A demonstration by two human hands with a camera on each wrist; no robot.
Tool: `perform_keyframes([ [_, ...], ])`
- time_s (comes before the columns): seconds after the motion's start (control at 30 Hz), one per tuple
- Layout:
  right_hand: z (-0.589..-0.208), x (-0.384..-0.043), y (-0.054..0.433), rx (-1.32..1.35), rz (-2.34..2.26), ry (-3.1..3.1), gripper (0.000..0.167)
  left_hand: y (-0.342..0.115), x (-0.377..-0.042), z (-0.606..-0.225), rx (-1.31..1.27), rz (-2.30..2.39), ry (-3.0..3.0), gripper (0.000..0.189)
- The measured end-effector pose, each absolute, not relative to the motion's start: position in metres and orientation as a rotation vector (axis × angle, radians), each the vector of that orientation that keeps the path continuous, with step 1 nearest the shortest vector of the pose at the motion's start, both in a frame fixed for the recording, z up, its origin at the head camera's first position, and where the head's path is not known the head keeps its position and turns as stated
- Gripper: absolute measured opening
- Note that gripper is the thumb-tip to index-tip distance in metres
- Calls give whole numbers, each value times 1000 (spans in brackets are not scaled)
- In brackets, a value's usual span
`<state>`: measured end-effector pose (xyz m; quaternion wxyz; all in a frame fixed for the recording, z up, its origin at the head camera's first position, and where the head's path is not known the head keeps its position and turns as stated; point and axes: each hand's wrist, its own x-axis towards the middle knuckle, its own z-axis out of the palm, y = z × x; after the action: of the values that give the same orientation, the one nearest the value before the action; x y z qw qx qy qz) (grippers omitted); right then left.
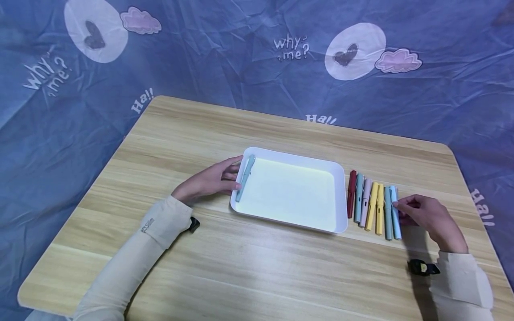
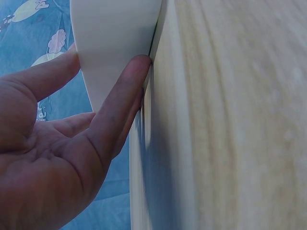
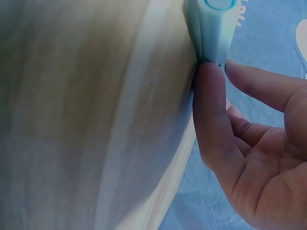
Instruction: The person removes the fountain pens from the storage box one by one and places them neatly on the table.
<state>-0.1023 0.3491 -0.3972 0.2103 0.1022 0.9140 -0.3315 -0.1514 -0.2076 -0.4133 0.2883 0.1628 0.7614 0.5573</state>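
Observation:
A shallow white tray (image 1: 289, 223) lies on the wooden table, with one pale teal pen (image 1: 246, 178) along its left wall. At the tray's left side, my left hand (image 1: 214, 178) grips the wall, thumb at the rim and fingers against the outside. Right of the tray, several capped pens lie side by side: a dark red pen (image 1: 351, 194), then teal, a lilac pen (image 1: 366, 202), two yellow and a second teal pen (image 1: 388, 213). The rightmost is a light blue pen (image 1: 395, 218); my right hand (image 1: 427, 218) pinches it between thumb and finger from the right.
The light wooden table (image 1: 257, 276) has rounded corners. Behind and beside it hangs a blue printed cloth (image 1: 225, 58). Dark straps with small devices sit by both sleeves, the right one (image 1: 423, 267) close over the tabletop.

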Motion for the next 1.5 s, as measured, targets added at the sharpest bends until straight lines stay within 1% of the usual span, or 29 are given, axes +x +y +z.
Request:
perform_keyframes([
  [0.27,-395,-101,349,264,-905,2549,61,-207,-150,-411,409,1502,2015,89],
  [0.4,-394,-99,350,263,-901,2549,64,-206,-150,-410,384,1532,1975,89],
  [0.53,-392,-98,351,261,-910,2539,63,-206,-150,-410,381,1539,1975,89],
  [0.77,-387,-94,351,217,-982,2596,54,-205,-149,-412,372,1558,1951,90],
  [0.93,-381,-94,347,183,-1062,2633,52,-205,-148,-413,372,1567,1953,89],
  [1.1,-378,-97,338,148,-1126,2609,55,-205,-149,-413,376,1561,1965,89],
  [1.37,-364,-104,312,6,-1113,2545,70,-207,-149,-413,386,1554,1977,89],
  [1.5,-357,-110,296,-37,-1163,2522,70,-207,-148,-412,389,1554,1972,89],
])
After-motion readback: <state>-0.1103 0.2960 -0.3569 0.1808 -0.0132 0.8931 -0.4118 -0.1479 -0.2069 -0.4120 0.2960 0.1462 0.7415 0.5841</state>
